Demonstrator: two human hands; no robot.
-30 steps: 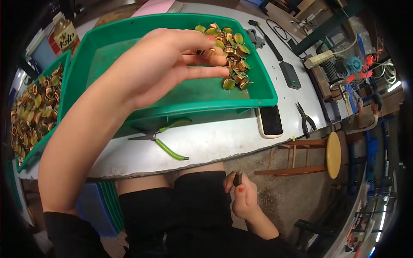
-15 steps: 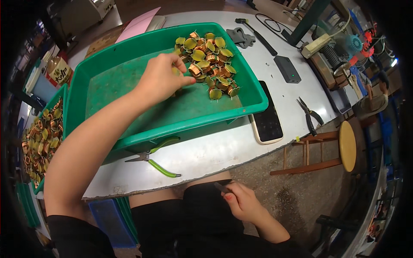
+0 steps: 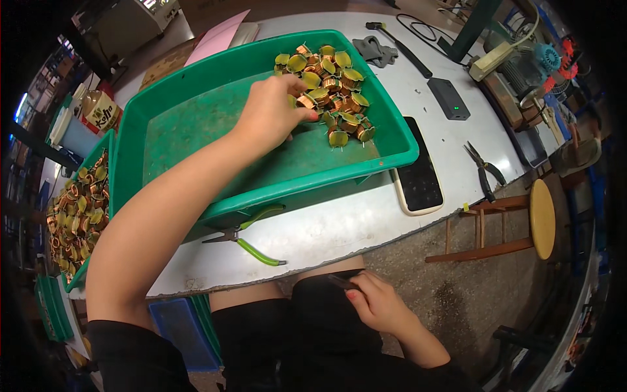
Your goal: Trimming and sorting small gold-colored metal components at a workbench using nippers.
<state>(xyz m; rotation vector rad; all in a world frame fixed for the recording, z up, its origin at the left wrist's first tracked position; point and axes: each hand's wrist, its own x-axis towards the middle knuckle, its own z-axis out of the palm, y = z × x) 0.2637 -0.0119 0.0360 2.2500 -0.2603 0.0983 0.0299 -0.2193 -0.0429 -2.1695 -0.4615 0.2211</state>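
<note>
My left hand reaches into a large green plastic tray, its thumb and fingers pinched at the near-left edge of a heap of copper-wound coils with yellow-green end plates. Between those fingers a bit of yellow-green shows; it looks like one such coil, mostly covered by the hand. Low over my lap, beyond the table edge, my right hand is closed around a slim dark tool. Only the tool's tip end sticks out, so its exact kind cannot be made out.
Green-handled pliers lie before the tray. A second green tray holds many coils at left. Right of the big tray are a phone, black-handled pliers, a black box and a hammer. A stool stands right.
The whole view has shifted, so the scene sits slightly farther right. My left hand has moved a little closer to the coil heap, still pinched. My right hand keeps its grip on the tool.
</note>
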